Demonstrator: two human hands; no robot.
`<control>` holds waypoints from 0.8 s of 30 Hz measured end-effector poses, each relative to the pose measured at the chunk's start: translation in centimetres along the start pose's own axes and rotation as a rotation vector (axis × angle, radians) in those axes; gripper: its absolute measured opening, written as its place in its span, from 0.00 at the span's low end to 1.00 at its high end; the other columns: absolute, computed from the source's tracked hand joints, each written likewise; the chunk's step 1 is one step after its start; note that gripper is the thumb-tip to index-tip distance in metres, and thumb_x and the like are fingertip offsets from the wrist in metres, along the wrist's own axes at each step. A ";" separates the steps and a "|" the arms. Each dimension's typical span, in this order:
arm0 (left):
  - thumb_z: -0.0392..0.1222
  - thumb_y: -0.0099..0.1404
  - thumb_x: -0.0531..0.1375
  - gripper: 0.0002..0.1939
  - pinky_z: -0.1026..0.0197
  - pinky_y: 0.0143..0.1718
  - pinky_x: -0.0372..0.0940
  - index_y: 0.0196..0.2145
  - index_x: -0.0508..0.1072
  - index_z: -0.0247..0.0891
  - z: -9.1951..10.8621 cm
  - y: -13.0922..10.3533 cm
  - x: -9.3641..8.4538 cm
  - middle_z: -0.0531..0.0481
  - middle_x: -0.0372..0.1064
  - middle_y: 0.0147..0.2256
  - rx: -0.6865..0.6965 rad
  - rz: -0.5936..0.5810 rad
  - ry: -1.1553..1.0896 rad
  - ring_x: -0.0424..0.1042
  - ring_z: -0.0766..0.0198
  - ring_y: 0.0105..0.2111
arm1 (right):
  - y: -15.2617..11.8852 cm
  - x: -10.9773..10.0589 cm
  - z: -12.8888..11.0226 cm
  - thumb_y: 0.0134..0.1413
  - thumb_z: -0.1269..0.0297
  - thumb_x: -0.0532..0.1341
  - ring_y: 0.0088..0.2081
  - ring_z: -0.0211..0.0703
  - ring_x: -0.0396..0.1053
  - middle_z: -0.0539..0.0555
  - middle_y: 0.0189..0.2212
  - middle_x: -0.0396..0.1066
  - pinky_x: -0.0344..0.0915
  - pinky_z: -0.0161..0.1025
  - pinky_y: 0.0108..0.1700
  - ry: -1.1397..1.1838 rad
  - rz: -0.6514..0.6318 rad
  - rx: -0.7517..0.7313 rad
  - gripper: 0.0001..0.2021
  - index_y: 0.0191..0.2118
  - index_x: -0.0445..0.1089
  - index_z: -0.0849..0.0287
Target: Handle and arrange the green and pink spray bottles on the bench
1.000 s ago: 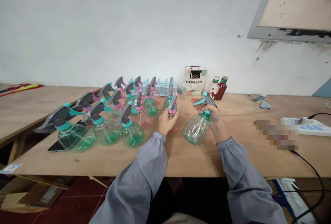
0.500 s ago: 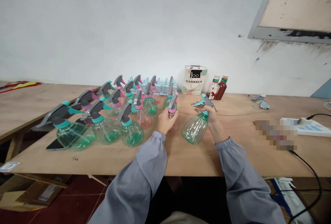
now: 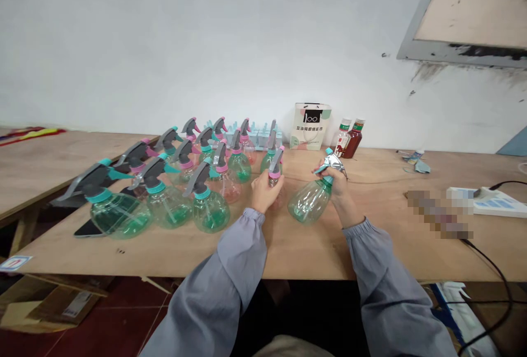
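My right hand (image 3: 338,185) is closed round the neck of a green spray bottle (image 3: 309,203), which tilts with its base toward the left. Its turquoise and grey spray head shows above my fingers. My left hand (image 3: 265,192) is wrapped round the upper part of a pink spray bottle (image 3: 275,166) with a grey and pink head; my fingers hide much of its body. Directly left of my left hand stands a green spray bottle (image 3: 211,211) with a turquoise collar. Several more green and pink spray bottles stand in rows behind and beyond it.
A paper bag (image 3: 310,126) and two sauce bottles (image 3: 352,138) stand by the wall. Pale blue plastic parts (image 3: 263,138) sit behind the spray bottles. A phone (image 3: 88,229) lies at left; a white power strip (image 3: 489,203) with a black cable is at right.
The green bottle in my right hand has tipped a little further, its spray head shifting right and up. My left hand keeps its hold on the pink bottle, almost unmoved.
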State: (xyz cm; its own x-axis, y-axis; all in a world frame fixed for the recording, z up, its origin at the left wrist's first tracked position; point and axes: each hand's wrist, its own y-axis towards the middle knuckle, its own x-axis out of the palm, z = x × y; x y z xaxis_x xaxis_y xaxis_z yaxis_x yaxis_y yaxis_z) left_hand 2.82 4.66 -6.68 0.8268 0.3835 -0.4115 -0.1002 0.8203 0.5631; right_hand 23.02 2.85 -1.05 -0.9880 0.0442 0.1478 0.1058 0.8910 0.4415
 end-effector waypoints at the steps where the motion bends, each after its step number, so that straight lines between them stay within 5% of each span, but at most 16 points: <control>1: 0.46 0.62 0.63 0.07 0.57 0.46 0.63 0.35 0.73 0.42 0.1 0.0 0.0 0.50 0.76 0.33 -0.006 0.004 0.001 0.75 0.57 0.38 | 0.0 -0.1 0.0 0.32 0.64 0.57 0.35 0.50 0.73 0.50 0.25 0.71 0.69 0.48 0.42 0.002 0.020 0.000 0.08 0.26 0.64 0.51; 10: 0.44 0.62 0.63 0.05 0.57 0.47 0.63 0.35 0.73 0.42 0.4 0.0 -0.1 0.50 0.76 0.34 -0.020 -0.002 -0.003 0.75 0.58 0.40 | -0.1 0.1 0.4 0.36 0.63 0.58 0.49 0.55 0.74 0.52 0.35 0.78 0.70 0.53 0.51 -0.019 -0.095 -0.032 0.15 0.35 0.71 0.50; 17: 0.43 0.62 0.64 0.05 0.56 0.47 0.63 0.34 0.72 0.42 0.4 0.0 -0.1 0.50 0.76 0.34 -0.023 0.002 -0.011 0.75 0.57 0.41 | -0.2 -0.7 -0.3 0.35 0.63 0.58 0.34 0.50 0.73 0.50 0.22 0.69 0.70 0.50 0.45 -0.042 -0.018 -0.037 0.03 0.23 0.64 0.51; 24: 0.44 0.62 0.64 0.06 0.57 0.46 0.63 0.34 0.71 0.41 0.1 0.0 0.0 0.49 0.76 0.34 -0.012 0.000 0.008 0.75 0.58 0.39 | 0.2 -6.1 -1.3 0.43 0.63 0.60 0.51 0.55 0.74 0.52 0.38 0.80 0.66 0.55 0.58 -0.356 0.115 -0.191 0.13 0.37 0.75 0.50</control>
State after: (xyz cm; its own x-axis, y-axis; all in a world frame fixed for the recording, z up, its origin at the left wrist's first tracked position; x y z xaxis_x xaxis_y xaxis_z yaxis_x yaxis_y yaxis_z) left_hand 2.90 4.65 -6.57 0.8226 0.3867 -0.4169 -0.1072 0.8255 0.5541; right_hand 29.18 2.13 -0.68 -0.9420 0.3219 -0.0945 0.2038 0.7728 0.6010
